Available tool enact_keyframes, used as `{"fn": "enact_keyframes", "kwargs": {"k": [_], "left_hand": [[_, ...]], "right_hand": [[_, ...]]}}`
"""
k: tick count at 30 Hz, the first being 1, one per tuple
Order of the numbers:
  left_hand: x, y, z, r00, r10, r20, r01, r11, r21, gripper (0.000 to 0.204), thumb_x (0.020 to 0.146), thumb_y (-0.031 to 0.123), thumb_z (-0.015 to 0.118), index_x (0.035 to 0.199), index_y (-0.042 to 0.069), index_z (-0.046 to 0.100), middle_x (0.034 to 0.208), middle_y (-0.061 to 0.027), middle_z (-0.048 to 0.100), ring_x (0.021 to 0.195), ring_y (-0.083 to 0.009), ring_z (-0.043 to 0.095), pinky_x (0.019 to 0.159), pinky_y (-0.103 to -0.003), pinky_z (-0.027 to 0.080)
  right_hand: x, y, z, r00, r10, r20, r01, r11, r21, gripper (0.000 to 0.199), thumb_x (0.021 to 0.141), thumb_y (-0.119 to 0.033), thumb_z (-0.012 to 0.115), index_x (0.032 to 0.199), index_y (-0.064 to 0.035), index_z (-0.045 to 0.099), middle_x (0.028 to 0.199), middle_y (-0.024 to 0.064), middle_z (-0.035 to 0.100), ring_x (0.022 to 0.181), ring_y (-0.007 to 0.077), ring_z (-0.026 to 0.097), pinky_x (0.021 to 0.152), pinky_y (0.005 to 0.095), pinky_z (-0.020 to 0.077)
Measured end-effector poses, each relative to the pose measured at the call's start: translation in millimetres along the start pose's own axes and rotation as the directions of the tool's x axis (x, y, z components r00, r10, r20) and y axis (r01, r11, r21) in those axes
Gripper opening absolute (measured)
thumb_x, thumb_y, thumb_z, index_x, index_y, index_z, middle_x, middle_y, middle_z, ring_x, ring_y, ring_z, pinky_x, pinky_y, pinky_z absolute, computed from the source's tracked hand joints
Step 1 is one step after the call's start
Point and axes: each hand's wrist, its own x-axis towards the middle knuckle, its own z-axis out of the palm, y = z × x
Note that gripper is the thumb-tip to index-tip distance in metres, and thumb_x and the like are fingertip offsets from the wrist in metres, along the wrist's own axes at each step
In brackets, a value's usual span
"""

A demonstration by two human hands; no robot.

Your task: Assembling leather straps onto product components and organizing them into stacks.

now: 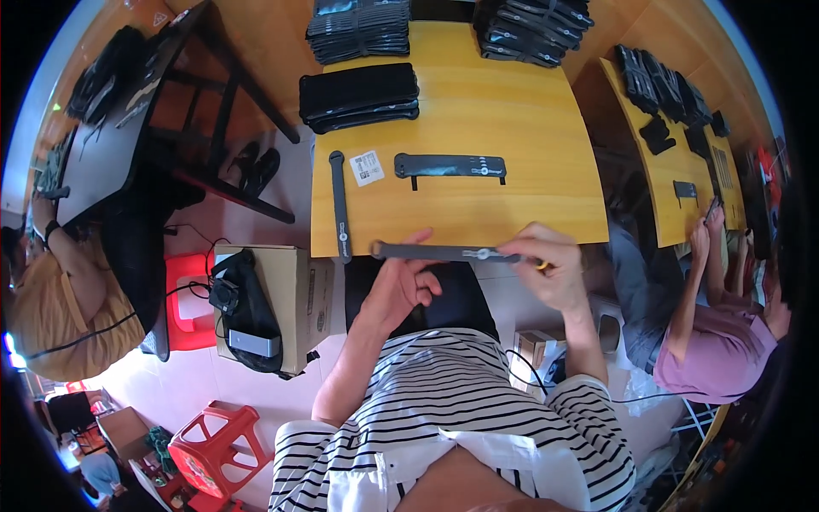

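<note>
Right fingers pinching strap, left fingers beneath

I see narrow black stripes running across a white shirt, its broad plain white collar open at the neck. The loose, striped sleeves end near the elbows, above bare hands; black legwear shows below.

The right hand holds one end of a grey strap, which crosses the left hand near the yellow worktop.
</note>
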Motion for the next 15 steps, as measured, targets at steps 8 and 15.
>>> {"fn": "enact_keyframes", "kwargs": {"k": [8, 15], "left_hand": [[25, -6, -4, 0.957, 0.144, -0.250, -0.131, 0.989, 0.068, 0.023, 0.093, 0.016, 0.051, 0.109, 0.001, 0.059, 0.092, -0.0099, 0.064, 0.076, -0.0131, 0.064, 0.062, -0.023, 0.056], [44, 4, -34, 0.863, 0.253, -0.437, -0.124, 0.945, 0.303, 0.017, 0.086, 0.005, 0.060, 0.102, -0.002, 0.062, 0.086, -0.0081, 0.064, 0.070, -0.0133, 0.065, 0.065, -0.023, 0.056]], "right_hand": [[-15, 56, 12, 0.904, 0.425, -0.040, -0.386, 0.854, 0.349, 0.021, 0.072, -0.001, 0.070, 0.092, 0.0012, 0.067, 0.075, -0.0013, 0.057, 0.068, 0.0048, 0.048, 0.059, 0.0196, 0.0375], [-7, 113, 8, 0.776, 0.629, -0.032, -0.560, 0.712, 0.423, 0.010, 0.075, -0.009, 0.071, 0.081, -0.0027, 0.065, 0.060, -0.0051, 0.050, 0.046, 0.0015, 0.037, 0.039, 0.0188, 0.0256]]}}
